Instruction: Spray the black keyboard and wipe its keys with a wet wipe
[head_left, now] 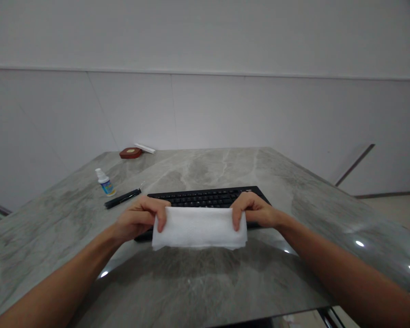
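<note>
A white folded tissue (198,228) is stretched between my two hands, its lower edge hanging loose. My left hand (140,216) pinches its upper left corner. At the upper right corner, my right hand (253,210) grips it between thumb and fingers. Behind and partly below the tissue lies a black keyboard (205,197); its near part is mostly hidden by the tissue and hands. Whether the tissue touches the keys I cannot tell.
Left of the keyboard are a black pen-like brush (123,198) and a small white spray bottle (105,183), upright. A brown case (130,153) and a flat white item (145,148) sit at the back edge of the marbled grey table (205,278), near the wall.
</note>
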The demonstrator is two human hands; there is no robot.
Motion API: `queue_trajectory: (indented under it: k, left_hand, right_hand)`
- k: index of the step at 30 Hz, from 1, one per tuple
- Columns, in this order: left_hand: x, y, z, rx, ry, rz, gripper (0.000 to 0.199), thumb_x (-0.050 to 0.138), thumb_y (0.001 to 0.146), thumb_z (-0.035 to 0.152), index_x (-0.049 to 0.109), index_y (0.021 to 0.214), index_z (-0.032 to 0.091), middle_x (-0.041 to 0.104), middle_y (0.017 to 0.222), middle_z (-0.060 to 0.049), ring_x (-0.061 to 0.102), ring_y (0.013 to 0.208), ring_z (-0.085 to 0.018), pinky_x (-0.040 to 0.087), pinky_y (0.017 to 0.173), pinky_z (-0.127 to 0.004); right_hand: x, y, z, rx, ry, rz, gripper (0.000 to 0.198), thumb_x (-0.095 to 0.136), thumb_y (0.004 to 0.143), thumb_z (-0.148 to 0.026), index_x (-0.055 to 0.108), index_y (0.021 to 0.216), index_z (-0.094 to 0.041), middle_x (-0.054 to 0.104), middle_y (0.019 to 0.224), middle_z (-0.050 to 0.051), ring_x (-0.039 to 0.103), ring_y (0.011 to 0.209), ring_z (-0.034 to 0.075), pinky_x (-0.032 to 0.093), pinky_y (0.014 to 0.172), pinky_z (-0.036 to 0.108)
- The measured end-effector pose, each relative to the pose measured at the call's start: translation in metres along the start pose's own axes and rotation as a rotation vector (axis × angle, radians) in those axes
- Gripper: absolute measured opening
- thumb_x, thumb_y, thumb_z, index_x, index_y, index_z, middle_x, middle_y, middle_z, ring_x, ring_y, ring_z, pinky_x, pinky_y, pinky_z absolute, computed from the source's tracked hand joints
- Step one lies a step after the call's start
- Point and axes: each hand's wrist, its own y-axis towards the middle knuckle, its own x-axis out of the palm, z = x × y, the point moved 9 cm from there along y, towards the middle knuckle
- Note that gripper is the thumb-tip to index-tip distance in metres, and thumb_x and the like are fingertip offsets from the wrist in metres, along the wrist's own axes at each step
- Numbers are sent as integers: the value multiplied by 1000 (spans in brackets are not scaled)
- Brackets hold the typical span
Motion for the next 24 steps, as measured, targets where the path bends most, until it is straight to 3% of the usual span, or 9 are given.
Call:
queue_trajectory:
  k: [4, 6, 9, 11, 14, 17, 20, 22, 24]
  left_hand:
    - [16, 1, 10, 42, -29, -45, 31, 52, 73, 32, 60, 51, 12, 49, 54, -8, 46, 56, -19, 32, 56, -31]
    - [23, 1, 12, 51, -19, -45, 40, 51, 80, 37, 54, 47, 14, 48, 53, -7, 47, 58, -20, 33, 58, -32]
    - [37, 0, 7, 6, 90, -72, 48, 53, 85, 43, 49, 46, 16, 48, 55, -6, 49, 61, -20, 36, 62, -33]
    - [43, -2, 2, -32, 152, -96, 50, 53, 86, 47, 48, 46, 17, 49, 57, -6, 50, 62, -20, 39, 65, -34]
    - [45, -4, -2, -45, 190, -92, 51, 56, 84, 51, 50, 46, 17, 51, 60, -6, 50, 63, -20, 39, 63, -33]
    - [35, -4, -4, -20, 161, -8, 49, 60, 81, 50, 51, 47, 16, 47, 59, -4, 46, 60, -17, 35, 57, -29]
    - [19, -2, -7, -25, 132, 152, 45, 60, 81, 42, 46, 47, 15, 40, 59, 0, 39, 55, -13, 30, 51, -26]
    - [12, -1, -4, -6, 258, 270, 39, 56, 84, 35, 49, 51, 15, 43, 65, -1, 42, 58, -13, 33, 53, -25]
    - [10, -3, 10, 78, 524, 392, 28, 56, 86, 30, 60, 62, 16, 51, 80, -4, 51, 74, -17, 41, 67, -27]
  right_hand:
    - [38, -6, -5, 43, -16, -390, 45, 54, 88, -49, 73, 73, -11, 66, 84, 11, 61, 81, 18, 45, 78, 30]
    - [35, -2, 0, 64, -188, -292, 49, 56, 85, -55, 70, 64, -13, 63, 106, 12, 57, 97, 21, 43, 86, 34]
    - [14, 7, 2, 78, -415, 138, 46, 64, 80, -54, 62, 56, -14, 54, 124, 11, 51, 111, 25, 39, 94, 37]
    - [18, 10, 6, 98, -367, 253, 33, 69, 77, -49, 67, 79, -16, 57, 121, 10, 54, 109, 23, 41, 93, 37]
    - [41, 16, 16, 163, -292, 204, 58, 77, 70, -45, 59, 119, -20, 64, 114, 8, 58, 103, 22, 44, 89, 34]
    - [56, 19, 17, 170, -302, 110, 29, 71, 78, -39, 69, 95, -17, 67, 89, 4, 60, 82, 17, 45, 77, 28]
    - [56, 17, 12, 127, -190, 101, 23, 68, 81, -36, 67, 76, -13, 61, 76, 2, 56, 73, 14, 42, 69, 25]
    - [53, 16, 10, 126, -64, 108, 23, 68, 80, -35, 65, 74, -13, 58, 74, 1, 54, 71, 13, 41, 67, 25]
    - [50, 15, 9, 138, 19, 131, 24, 69, 80, -35, 65, 74, -12, 57, 73, 1, 52, 69, 12, 41, 65, 24]
